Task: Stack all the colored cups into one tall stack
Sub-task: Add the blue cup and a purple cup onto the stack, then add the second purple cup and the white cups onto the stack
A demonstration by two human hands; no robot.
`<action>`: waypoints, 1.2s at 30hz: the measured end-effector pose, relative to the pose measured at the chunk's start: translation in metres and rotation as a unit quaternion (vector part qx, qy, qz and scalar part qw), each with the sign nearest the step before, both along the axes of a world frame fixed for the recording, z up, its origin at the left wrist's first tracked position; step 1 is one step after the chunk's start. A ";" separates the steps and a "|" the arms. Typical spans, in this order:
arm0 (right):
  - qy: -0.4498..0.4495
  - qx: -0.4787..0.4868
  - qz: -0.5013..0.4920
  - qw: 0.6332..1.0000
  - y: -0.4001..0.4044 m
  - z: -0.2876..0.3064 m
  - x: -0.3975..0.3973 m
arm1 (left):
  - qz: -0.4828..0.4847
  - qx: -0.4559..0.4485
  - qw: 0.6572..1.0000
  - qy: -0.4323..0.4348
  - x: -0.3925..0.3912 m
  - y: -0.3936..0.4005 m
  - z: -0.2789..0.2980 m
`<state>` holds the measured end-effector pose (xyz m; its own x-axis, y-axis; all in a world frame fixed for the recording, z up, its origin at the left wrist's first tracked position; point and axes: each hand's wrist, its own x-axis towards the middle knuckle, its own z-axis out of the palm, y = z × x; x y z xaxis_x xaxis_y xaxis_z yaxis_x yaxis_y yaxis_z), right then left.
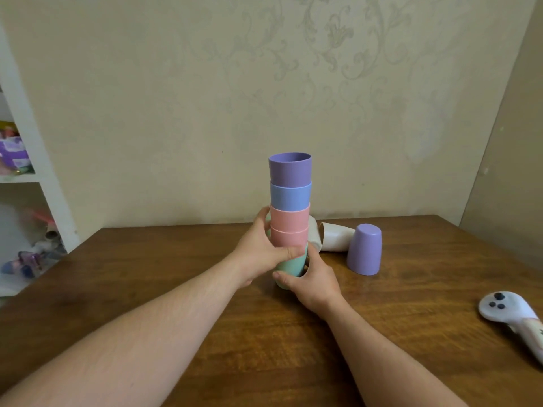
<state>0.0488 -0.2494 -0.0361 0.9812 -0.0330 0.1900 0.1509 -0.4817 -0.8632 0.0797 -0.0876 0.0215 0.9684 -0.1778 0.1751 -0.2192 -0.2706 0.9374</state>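
Observation:
A stack of nested cups (290, 207) stands upright in the middle of the wooden table (382, 318): purple on top, then blue, two pink, and a green cup (291, 264) at the bottom. My left hand (261, 248) wraps the stack's left side around the pink and green cups. My right hand (311, 282) grips the green cup's base from the right. To the right, a purple cup (365, 249) rests upside down. A cream cup (336, 237) lies on its side behind it, and another pale cup (314, 232) is partly hidden by the stack.
A white handheld controller (511, 314) with dark buttons lies near the table's right edge. White shelves (35, 177) holding toys and clutter stand at the left. A wallpapered wall runs close behind the table.

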 end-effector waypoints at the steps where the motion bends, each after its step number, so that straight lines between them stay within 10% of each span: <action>1: -0.002 -0.001 0.003 1.000 0.001 0.000 0.000 | 0.004 -0.005 1.000 0.001 -0.001 -0.002 -0.010; 12: -0.017 -0.093 0.004 0.996 -0.026 0.017 -0.014 | 0.102 -0.070 0.992 -0.029 0.002 -0.022 -0.045; 16: -0.197 -0.339 -0.108 0.914 -0.070 0.078 0.004 | 0.102 -0.087 0.991 -0.019 0.004 -0.028 -0.048; 24: 0.081 -0.677 -0.019 0.731 -0.121 0.089 0.024 | 0.127 -0.082 0.989 -0.001 0.004 -0.032 -0.052; 29: 0.051 -0.661 -0.059 0.746 -0.118 0.086 0.015 | 0.136 -0.081 0.987 -0.011 0.005 -0.033 -0.056; 36: 0.163 -0.437 -0.121 0.877 -0.115 0.084 -0.003 | 0.115 -0.083 0.990 -0.008 0.002 -0.031 -0.052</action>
<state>0.0458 -0.3645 0.0475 0.9726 -0.2285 -0.0425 -0.2321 -0.9643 -0.1278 0.0817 -0.1191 -0.0301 0.9769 0.0790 0.1988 -0.1847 -0.1570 0.9702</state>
